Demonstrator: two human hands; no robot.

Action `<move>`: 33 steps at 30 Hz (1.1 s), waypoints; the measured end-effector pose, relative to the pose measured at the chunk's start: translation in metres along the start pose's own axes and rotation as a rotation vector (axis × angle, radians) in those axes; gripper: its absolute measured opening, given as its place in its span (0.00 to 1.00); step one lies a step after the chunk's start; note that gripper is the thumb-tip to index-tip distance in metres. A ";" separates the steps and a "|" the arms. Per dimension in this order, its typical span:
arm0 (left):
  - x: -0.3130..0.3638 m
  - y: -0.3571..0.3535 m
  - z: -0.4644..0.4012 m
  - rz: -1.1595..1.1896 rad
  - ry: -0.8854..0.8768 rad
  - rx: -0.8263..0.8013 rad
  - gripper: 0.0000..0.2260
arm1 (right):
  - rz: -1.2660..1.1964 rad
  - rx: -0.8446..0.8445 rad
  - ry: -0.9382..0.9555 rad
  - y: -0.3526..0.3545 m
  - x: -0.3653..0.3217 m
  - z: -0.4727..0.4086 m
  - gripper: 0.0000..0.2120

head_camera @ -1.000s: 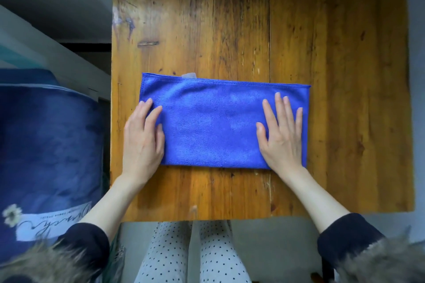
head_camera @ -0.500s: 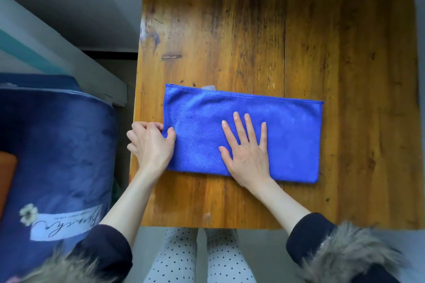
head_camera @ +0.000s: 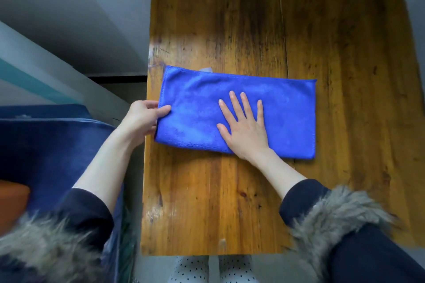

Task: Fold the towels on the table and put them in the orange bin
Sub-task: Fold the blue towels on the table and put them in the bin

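Observation:
A blue towel (head_camera: 287,108), folded into a long rectangle, lies flat across the middle of the wooden table (head_camera: 230,202). My left hand (head_camera: 141,119) pinches the towel's left edge, thumb on top and fingers curled beneath it, at the table's left side. My right hand (head_camera: 245,128) lies flat with spread fingers on the towel's middle, pressing it down. A corner of an orange object (head_camera: 12,200), perhaps the bin, shows at the far left edge, mostly cut off.
A dark blue fabric-covered surface (head_camera: 50,149) stands left of the table, with the orange object on it. A wall and a pale ledge run along the upper left. My dotted trouser legs (head_camera: 213,269) show below the table's near edge.
My left hand has gone from lying flat on the towel's left end to pinching its edge. My right hand slid from the towel's right end to its middle. The view shifted left.

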State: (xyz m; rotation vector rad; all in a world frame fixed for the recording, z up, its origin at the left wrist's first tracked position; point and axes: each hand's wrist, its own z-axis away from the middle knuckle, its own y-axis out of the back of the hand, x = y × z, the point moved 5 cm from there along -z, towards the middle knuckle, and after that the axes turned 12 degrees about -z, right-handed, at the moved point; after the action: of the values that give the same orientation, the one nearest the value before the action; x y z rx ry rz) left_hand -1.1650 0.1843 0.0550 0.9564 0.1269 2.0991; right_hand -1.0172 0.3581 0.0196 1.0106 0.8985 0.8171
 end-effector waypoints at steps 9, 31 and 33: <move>0.026 -0.010 0.030 0.152 -0.125 0.038 0.16 | -0.772 0.135 -0.075 0.043 0.025 0.021 0.21; 0.111 -0.242 0.078 -0.383 -0.559 0.172 0.14 | -1.155 0.235 -0.363 0.035 0.152 0.117 0.15; 0.112 -0.251 0.082 -0.399 -0.610 0.168 0.14 | -1.195 0.229 -0.390 0.034 0.155 0.118 0.15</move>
State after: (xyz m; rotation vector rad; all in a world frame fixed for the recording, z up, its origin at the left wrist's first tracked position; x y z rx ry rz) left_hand -0.9945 0.4138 0.0813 1.4939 0.1645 1.3854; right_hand -0.8532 0.4655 0.0455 0.6051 1.0509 -0.4802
